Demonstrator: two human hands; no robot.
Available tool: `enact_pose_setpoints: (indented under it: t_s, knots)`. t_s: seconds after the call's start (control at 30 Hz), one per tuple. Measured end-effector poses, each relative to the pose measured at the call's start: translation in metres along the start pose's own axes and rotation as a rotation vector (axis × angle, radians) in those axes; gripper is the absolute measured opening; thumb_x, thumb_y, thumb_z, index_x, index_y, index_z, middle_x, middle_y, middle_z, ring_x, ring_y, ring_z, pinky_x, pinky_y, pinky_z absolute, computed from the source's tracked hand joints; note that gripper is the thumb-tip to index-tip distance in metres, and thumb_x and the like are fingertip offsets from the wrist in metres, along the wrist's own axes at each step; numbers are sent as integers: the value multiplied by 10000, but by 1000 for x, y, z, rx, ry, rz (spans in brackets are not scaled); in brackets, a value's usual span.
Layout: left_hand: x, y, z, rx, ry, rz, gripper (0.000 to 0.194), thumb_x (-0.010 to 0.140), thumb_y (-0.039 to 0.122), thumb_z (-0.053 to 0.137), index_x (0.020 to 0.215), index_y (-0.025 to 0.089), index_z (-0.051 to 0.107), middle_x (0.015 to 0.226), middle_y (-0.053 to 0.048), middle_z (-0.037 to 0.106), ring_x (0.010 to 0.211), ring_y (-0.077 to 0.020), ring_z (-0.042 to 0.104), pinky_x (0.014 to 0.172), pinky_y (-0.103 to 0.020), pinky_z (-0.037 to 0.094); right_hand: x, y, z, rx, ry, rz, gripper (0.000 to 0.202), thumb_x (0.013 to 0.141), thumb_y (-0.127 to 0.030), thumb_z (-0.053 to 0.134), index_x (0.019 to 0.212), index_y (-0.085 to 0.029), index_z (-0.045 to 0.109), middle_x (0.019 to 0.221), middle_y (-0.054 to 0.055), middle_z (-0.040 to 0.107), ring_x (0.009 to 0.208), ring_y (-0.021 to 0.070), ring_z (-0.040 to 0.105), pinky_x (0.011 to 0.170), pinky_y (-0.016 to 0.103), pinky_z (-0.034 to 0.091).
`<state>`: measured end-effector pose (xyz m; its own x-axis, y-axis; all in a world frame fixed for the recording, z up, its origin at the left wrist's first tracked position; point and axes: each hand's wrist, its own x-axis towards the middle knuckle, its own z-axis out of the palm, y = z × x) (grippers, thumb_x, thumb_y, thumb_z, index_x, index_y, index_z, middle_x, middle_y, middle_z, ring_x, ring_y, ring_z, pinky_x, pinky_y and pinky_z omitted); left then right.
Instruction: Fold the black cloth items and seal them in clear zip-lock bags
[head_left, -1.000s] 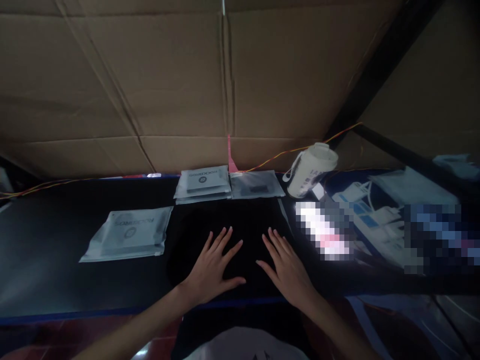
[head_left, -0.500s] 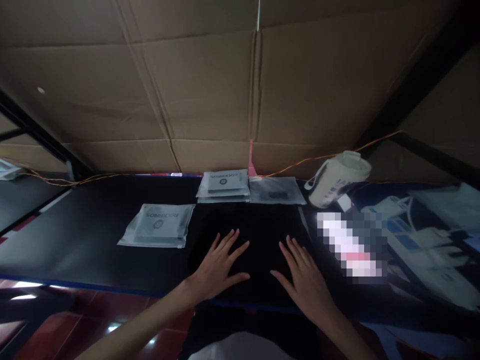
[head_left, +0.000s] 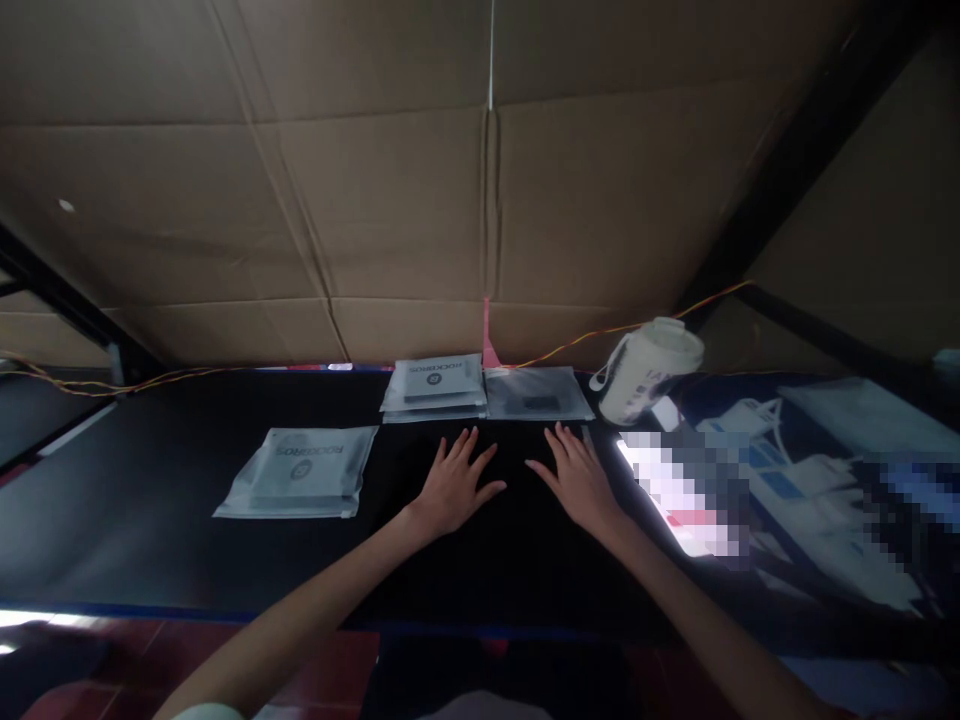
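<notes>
1. Hands. The left hand and right hand are held palm down and well apart, fingers extended and spread; nothing is gripped by either.
2. Dark patch. It lies beneath and between the hands on the table. Its edges are lost against the black top, and whether it is a separate cloth cannot be told. A crease could be missed there, owing to dim light and poor contrast.
3. Flat pouch. It is seen just beyond the right fingertips. If the hands were pushed forward, it could be shoved towards the cardboard, its plastic probably being slippery.
4. Stacked pouches. The upper one is set slightly unevenly on the lower; a slide could be caused by a light knock.
5. Left pouch. It lies beyond the left forearm, apart from it. It could be swept aside by an outward swing of that arm.
6. Cup. It stands near the right hand. It could be tipped if its strap were snagged; its contents cannot be seen.
7. Bright screen. It lies near the right forearm, partly obscured by pixelation. It could be bumped by a careless elbow.
</notes>
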<state>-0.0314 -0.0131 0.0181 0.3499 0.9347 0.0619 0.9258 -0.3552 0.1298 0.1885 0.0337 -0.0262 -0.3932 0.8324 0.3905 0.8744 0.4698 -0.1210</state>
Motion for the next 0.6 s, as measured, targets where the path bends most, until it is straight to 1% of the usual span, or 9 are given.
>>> enact_pose_setpoints:
  t_s: [0.07,0.23,0.3,0.37,0.43,0.5,0.57,0.6]
  knots:
    - [-3,-1,2,5,-3,-4,618,913,578,378,1404,203,402,1493,-183,328,1393,-333,252,1065,-588,279,-4,2,3,-30,-8,11,759,924,-605,258,1293,12,502,1351,270,487,1272,348,448,1041,529,331]
    - [-6,-2,3,9,-13,-10,599,921,559,380,1410,214,392,1504,-175,308,1400,-328,234,1072,-592,259,-8,-3,-2,-66,-34,45,766,922,-620,223,1311,-19,495,1379,242,469,1286,337,433,1075,551,253]
    - [-5,-3,2,-1,-19,7,590,924,549,384,1404,208,399,1497,-179,321,1396,-332,246,1067,-602,257,-9,-4,-4,-70,-48,52,738,928,-604,237,1322,-31,486,1394,235,453,1294,341,421,1076,581,218]
    - [-7,-5,-3,-16,-5,34,567,926,531,397,1384,197,424,1480,-180,352,1383,-328,283,1067,-592,269,-9,-3,-6,-72,-59,52,699,935,-579,276,1320,-36,488,1397,240,447,1294,351,419,1075,614,175]
    - [-13,-8,-13,-21,59,43,515,930,495,422,1342,190,473,1454,-172,393,1348,-313,356,1064,-547,309,-7,-2,-10,-80,-73,42,662,932,-554,336,1293,-29,514,1369,258,472,1276,367,437,1070,641,136]
    - [-24,-13,-27,0,174,-15,441,936,449,440,1276,182,529,1399,-157,458,1275,-295,449,1027,-481,381,0,-5,-20,-81,-88,22,620,922,-530,400,1255,-28,547,1314,268,525,1232,381,479,1065,657,118]
    - [-36,-20,-41,61,279,-154,397,939,426,441,1205,161,571,1282,-153,549,1171,-292,529,952,-438,441,12,-14,-34,-26,-92,-15,536,917,-485,453,1229,-65,571,1245,233,594,1166,364,539,1068,654,123]
    - [-42,-24,-47,107,307,-245,398,937,433,438,1176,149,583,1211,-155,586,1122,-300,553,917,-431,455,20,-22,-41,39,-92,-46,469,923,-446,468,1225,-104,575,1217,195,623,1133,337,567,1076,640,131]
